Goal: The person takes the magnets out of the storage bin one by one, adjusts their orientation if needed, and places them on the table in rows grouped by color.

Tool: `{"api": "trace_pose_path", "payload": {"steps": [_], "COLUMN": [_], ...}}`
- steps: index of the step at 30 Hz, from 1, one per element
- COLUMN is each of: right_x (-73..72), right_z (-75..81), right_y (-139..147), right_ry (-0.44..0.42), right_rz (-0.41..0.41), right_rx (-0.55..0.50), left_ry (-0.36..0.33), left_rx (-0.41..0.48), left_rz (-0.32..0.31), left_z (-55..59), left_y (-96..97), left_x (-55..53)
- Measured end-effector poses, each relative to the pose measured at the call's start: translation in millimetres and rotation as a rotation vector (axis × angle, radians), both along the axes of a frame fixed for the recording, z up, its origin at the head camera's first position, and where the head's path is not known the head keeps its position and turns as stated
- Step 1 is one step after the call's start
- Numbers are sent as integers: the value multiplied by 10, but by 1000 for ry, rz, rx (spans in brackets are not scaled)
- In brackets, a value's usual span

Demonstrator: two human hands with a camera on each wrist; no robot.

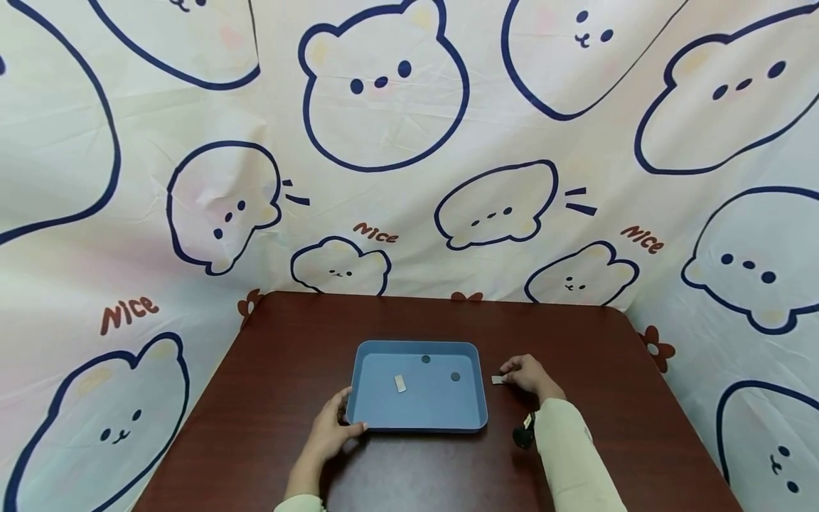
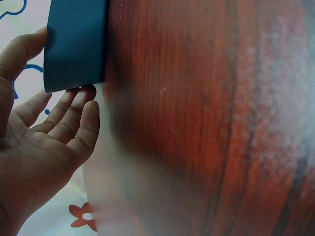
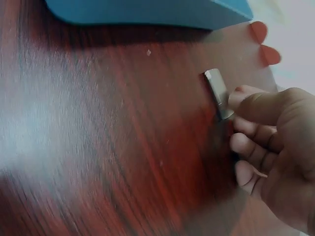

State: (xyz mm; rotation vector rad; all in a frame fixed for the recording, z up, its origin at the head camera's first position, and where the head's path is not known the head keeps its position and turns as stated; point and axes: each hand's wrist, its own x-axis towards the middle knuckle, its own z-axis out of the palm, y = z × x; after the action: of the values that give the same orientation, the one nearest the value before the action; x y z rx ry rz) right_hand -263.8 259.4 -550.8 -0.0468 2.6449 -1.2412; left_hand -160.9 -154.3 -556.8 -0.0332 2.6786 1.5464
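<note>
One shallow, blue, rectangular tray with rounded corners (image 1: pixel 422 409) lies on a dark red-brown, wood-grained table (image 1: pixel 435 473) in the head view; its raised rim presumably keeps loose contents from sliding out. Inside are a small, pale, rectangular piece (image 1: pixel 399 383), left of centre, and two flat, dark, round items: a far disc (image 1: pixel 425 359) and a right-hand disc (image 1: pixel 456 376). The left hand (image 1: pixel 333 424) grasps the near left corner, thumb at the near edge and fingers along the left side, probably to stop the tray shifting. The right hand (image 1: pixel 527 375), to the right of the tray and apart from it, pinches a second small, pale, rectangular piece (image 1: pixel 497 380) by one end; this hold appears to leave the other end unobstructed. In the left wrist view, the tray's corner sits between thumb and bent fingers; its wall is smooth, probably moulded plastic. In the right wrist view, the second piece shows a smooth face, straight long sides and a dark border along one edge. The thumb bears on its end, and the remaining fingers are curled. Whether the piece touches the glossy, streaked tabletop cannot be told.
</note>
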Motion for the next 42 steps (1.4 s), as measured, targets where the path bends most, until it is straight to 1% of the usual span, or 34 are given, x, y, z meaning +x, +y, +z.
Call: {"api": "trace_pose_path", "payload": {"steps": [3,10,13,19,22,24,27,29,32,36,39,42], "right_x": [62,187,243,368,397,412,437,448,445,418,408,407], "right_z": [5,18,34,93,106,111,127,137,164,208,231,237], "right_y": [-3,-62,-104,-197,-228,-249,-285,-321,-392,-522,-621,-709], "right_ry": [21,58,82,80,68,71,80,85,94,107,113,123], "right_rz": [2,-92,-98,-117,-149,-154,-144,-140,-136,-85,-37,-6], "right_rx": [-26,-61,-82,-158,-175,-185,-209,-225,-236,-254,-283,-307], "left_ry": [-3,-6,-1,1,12,29,56,62,64,69,66,59], "left_rx": [-2,6,14,24,35,32,7,-21,-39,-21,-37,-71], "left_rz": [3,6,7,12,5,0,2,11,21,32,30,29], "left_z": [-16,-23,-18,-8,-7,-11,-29,-34,-34,-7,0,-4], "left_y": [-14,-14,-12,-7,1,3,11,17,30,43,49,51], "left_x": [7,0,-12,-19,-15,-11,-2,3,5,4,8,5]}}
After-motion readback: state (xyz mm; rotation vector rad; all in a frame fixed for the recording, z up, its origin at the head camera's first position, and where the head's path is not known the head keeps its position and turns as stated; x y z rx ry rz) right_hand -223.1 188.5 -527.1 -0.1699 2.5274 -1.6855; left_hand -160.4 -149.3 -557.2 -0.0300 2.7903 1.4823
